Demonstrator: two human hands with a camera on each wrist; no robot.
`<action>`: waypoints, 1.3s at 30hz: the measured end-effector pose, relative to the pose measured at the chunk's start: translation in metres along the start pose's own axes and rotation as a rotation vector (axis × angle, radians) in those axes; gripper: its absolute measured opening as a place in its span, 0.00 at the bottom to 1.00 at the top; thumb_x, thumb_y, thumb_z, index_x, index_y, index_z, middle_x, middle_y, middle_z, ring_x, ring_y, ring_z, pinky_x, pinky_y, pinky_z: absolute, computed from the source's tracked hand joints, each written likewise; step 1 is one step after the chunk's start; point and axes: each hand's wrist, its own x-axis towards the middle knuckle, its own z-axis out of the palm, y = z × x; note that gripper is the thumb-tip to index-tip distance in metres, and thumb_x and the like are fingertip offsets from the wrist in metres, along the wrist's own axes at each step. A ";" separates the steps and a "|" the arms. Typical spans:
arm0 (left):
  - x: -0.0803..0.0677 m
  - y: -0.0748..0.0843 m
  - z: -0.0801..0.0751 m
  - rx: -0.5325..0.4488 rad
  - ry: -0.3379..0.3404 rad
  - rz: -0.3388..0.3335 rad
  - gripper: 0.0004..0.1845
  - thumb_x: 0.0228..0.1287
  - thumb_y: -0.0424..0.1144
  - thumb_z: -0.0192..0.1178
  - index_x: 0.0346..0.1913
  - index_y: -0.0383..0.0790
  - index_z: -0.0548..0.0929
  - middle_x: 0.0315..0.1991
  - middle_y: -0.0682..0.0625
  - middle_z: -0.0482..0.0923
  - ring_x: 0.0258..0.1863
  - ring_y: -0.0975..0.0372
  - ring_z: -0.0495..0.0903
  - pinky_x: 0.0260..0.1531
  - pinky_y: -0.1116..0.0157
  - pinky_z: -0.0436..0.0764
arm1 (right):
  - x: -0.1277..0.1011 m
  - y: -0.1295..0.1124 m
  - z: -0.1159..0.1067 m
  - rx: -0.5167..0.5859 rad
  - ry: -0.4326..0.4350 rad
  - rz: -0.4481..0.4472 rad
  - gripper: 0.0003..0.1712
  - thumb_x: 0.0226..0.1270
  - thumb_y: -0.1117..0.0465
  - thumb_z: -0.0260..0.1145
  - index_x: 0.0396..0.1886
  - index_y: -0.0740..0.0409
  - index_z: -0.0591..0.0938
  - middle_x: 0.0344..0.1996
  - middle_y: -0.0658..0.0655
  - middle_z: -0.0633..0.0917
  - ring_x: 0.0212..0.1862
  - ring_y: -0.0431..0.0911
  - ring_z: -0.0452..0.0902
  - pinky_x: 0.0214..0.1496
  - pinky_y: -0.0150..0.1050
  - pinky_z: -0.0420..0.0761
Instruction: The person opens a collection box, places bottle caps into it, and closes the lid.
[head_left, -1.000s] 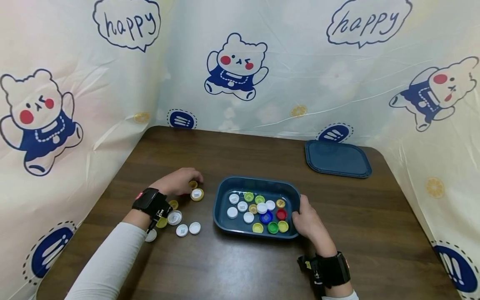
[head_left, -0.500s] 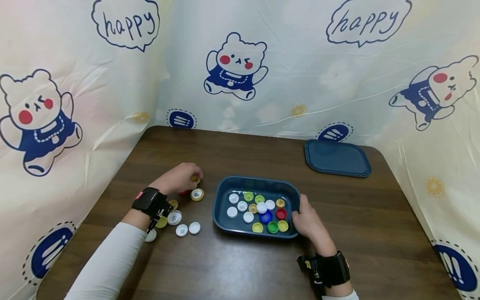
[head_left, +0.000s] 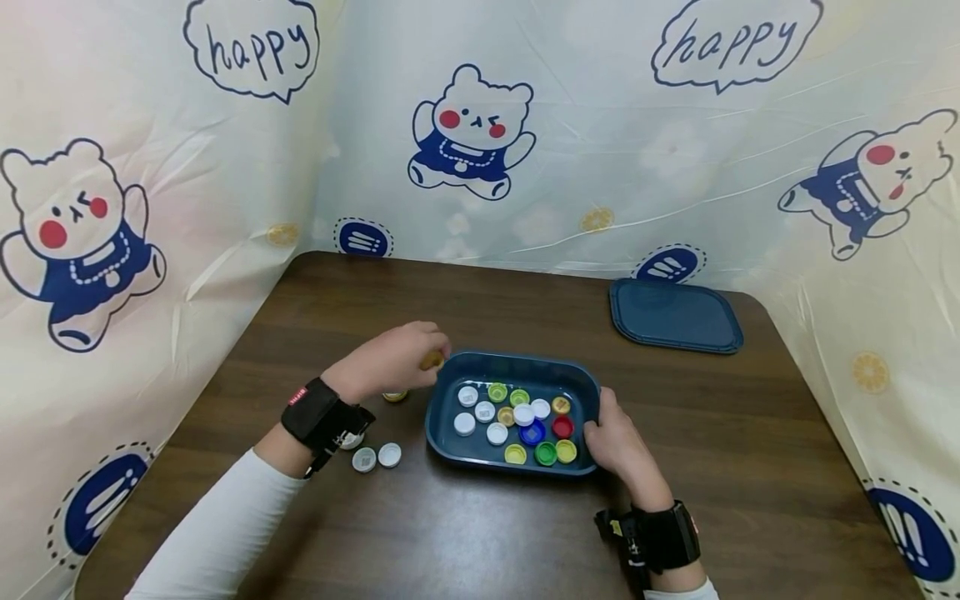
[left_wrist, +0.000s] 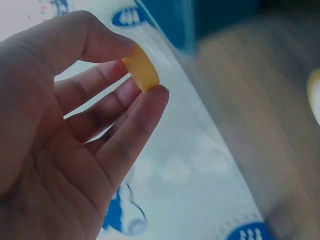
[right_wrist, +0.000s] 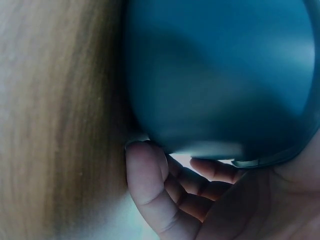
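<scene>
My left hand (head_left: 397, 360) pinches a yellow bottle cap (left_wrist: 141, 71) between thumb and fingertip, just at the left rim of the dark blue tray (head_left: 438, 392). In the head view the yellow cap (head_left: 432, 360) peeks out past the fingers. The tray holds several caps: white, green, yellow, red and one blue cap (head_left: 532, 434). My right hand (head_left: 617, 442) grips the tray's right end, fingers curled under its wall (right_wrist: 210, 100). Loose white caps (head_left: 377, 457) lie on the table by my left wrist.
A dark blue lid (head_left: 674, 316) lies flat at the back right of the brown table (head_left: 480, 533). A gold-rimmed cap (head_left: 394, 396) sits half hidden under my left hand. Printed curtain walls close in the table on the left, back and right.
My left hand lifted a yellow cap from the loose pile and carried it right, up to the tray's left rim. The right hand and tray stayed still.
</scene>
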 end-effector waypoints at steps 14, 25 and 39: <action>0.005 0.051 0.035 0.031 -0.157 0.216 0.14 0.64 0.39 0.69 0.53 0.44 0.86 0.47 0.52 0.79 0.45 0.62 0.74 0.52 0.64 0.81 | 0.002 0.001 -0.002 -0.003 -0.001 0.003 0.31 0.75 0.65 0.49 0.74 0.65 0.54 0.66 0.74 0.71 0.59 0.62 0.73 0.58 0.61 0.75; 0.012 0.054 0.060 0.046 -0.261 0.253 0.12 0.64 0.37 0.68 0.50 0.47 0.87 0.46 0.54 0.80 0.43 0.65 0.74 0.50 0.66 0.79 | 0.002 0.000 0.000 0.001 0.005 0.002 0.32 0.75 0.65 0.49 0.75 0.65 0.53 0.66 0.75 0.71 0.62 0.65 0.72 0.59 0.61 0.74; 0.014 0.052 0.058 0.015 -0.271 0.227 0.18 0.67 0.43 0.67 0.59 0.49 0.85 0.56 0.51 0.80 0.51 0.63 0.76 0.56 0.62 0.79 | 0.000 -0.001 -0.001 0.000 0.002 0.009 0.32 0.75 0.66 0.49 0.75 0.65 0.54 0.67 0.75 0.70 0.62 0.64 0.71 0.61 0.64 0.72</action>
